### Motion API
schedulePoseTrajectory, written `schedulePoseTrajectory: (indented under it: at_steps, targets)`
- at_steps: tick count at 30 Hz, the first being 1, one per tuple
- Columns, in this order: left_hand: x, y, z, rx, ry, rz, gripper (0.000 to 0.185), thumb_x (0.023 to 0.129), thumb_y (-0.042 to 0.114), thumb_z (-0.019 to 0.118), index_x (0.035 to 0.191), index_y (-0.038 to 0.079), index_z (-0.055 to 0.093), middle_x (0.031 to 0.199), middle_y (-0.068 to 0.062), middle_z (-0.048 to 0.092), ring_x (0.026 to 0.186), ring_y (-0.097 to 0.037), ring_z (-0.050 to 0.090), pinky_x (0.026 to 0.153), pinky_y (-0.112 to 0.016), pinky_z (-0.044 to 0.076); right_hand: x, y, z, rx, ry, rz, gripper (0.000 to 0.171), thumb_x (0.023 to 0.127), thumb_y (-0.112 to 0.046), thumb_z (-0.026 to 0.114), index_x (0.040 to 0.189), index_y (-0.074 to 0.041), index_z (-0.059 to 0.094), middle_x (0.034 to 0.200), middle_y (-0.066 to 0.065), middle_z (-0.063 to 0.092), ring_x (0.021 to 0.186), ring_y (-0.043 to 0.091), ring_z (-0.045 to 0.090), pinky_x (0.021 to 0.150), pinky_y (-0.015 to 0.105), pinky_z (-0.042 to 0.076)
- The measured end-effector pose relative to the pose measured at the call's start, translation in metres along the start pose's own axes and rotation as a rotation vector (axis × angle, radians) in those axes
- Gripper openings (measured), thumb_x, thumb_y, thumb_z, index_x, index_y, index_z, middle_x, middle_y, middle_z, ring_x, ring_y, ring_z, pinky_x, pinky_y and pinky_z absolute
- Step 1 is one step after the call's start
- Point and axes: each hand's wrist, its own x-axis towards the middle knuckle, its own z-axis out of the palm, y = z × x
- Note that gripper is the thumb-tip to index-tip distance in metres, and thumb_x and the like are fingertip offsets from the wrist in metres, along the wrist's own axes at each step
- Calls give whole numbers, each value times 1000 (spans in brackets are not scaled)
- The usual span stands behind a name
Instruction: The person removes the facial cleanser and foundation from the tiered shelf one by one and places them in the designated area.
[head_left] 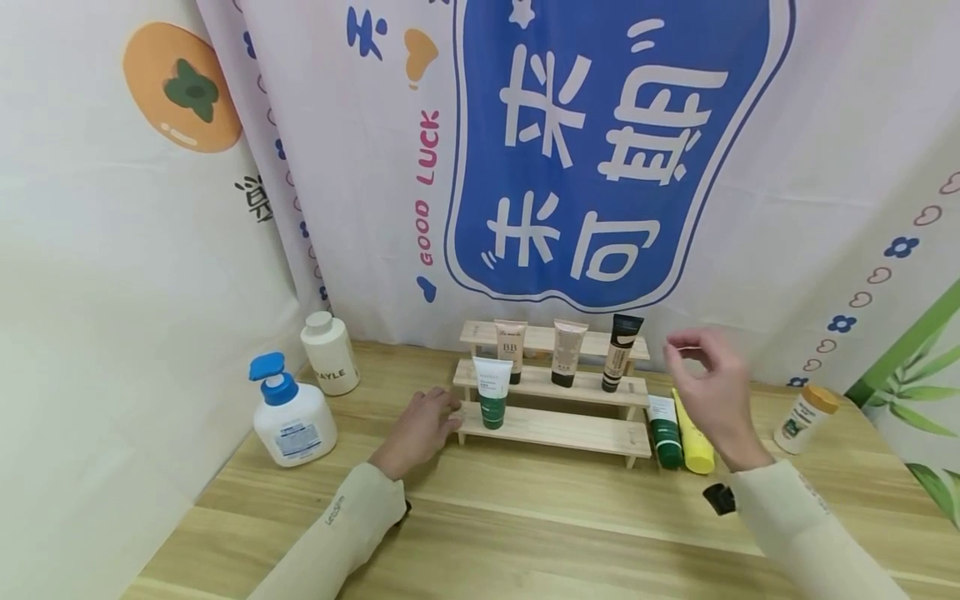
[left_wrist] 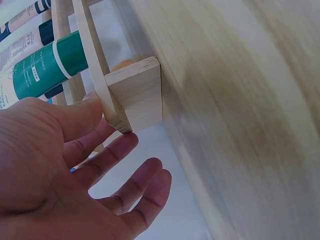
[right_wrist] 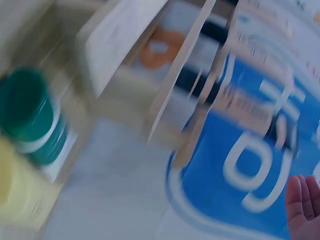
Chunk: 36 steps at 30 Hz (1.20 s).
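Left hand [head_left: 423, 425]: fingers relaxed, touching wooden rack's [head_left: 555, 429] left end | Right hand [head_left: 712, 387]: raised, loosely curled, empty, above green tube [head_left: 664, 432] and yellow tube [head_left: 693, 437] on worktop [head_left: 525, 517]

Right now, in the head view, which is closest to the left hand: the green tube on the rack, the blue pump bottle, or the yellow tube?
From the left hand:
1. Green tube, just right, on the rack.
2. Blue pump bottle, farther left.
3. Yellow tube, far right, lying on the table.
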Motion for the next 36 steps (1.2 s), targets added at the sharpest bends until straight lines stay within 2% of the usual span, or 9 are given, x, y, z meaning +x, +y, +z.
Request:
schedulePoseTrajectory:
  at_steps: [3, 6, 11, 15, 21, 26, 36]
  targets:
    - [-1, -1, 1, -1, -2, -5, 26, 92, 19, 65, 114, 7, 63, 114, -5, 57, 98, -26, 48, 84, -39, 44, -2, -26, 14, 86, -29, -115, 14, 80, 14, 64, 92, 6, 64, 94, 13, 63, 83, 15, 58, 78, 21, 49]
    - [-2, -2, 1, -7, -6, -7, 26, 92, 19, 64, 115, 7, 63, 116, -6, 57, 99, -26, 47, 84, -39, 44, -6, -47, 27, 124, -80, -170, 19, 76, 18, 65, 91, 6, 64, 92, 17, 62, 81, 23, 59, 75, 25, 51]
    - [-2, -1, 0, -11, -5, -8, 26, 92, 18, 65, 115, 6, 63, 117, -8, 57, 100, -27, 48, 85, -40, 44, -14, -44, 56, 161, -153, -205, 24, 75, 14, 68, 95, 1, 65, 94, 11, 62, 80, 26, 61, 72, 31, 52]
    - [-2, 0, 0, -9, -7, -16, 27, 92, 19, 64, 116, 6, 63, 117, -7, 57, 102, -27, 48, 86, -40, 44, -24, -36, 81, 147, -236, -217, 30, 77, 6, 72, 104, -4, 64, 102, 5, 62, 86, 24, 61, 74, 31, 52]
    - [-3, 0, 0, -7, 1, -2, 26, 92, 19, 65, 115, 7, 63, 116, -7, 57, 102, -28, 48, 86, -40, 44, -31, -46, 109, 153, -360, -223, 48, 80, -5, 75, 124, -7, 57, 120, 5, 57, 103, 21, 56, 81, 33, 51]
    - [-2, -1, 0, -12, 4, 6, 26, 92, 19, 65, 115, 7, 63, 116, -7, 57, 101, -27, 48, 85, -40, 44, -29, -56, 125, 177, -396, -223, 54, 81, -4, 75, 130, -7, 53, 127, 6, 53, 108, 26, 54, 83, 35, 50]
    - [-1, -2, 1, -15, 4, 1, 25, 92, 19, 65, 114, 8, 63, 115, -6, 58, 100, -26, 49, 84, -39, 45, -35, -54, 144, 162, -418, -121, 54, 83, -4, 73, 132, -8, 52, 124, 3, 53, 104, 29, 56, 81, 38, 51]
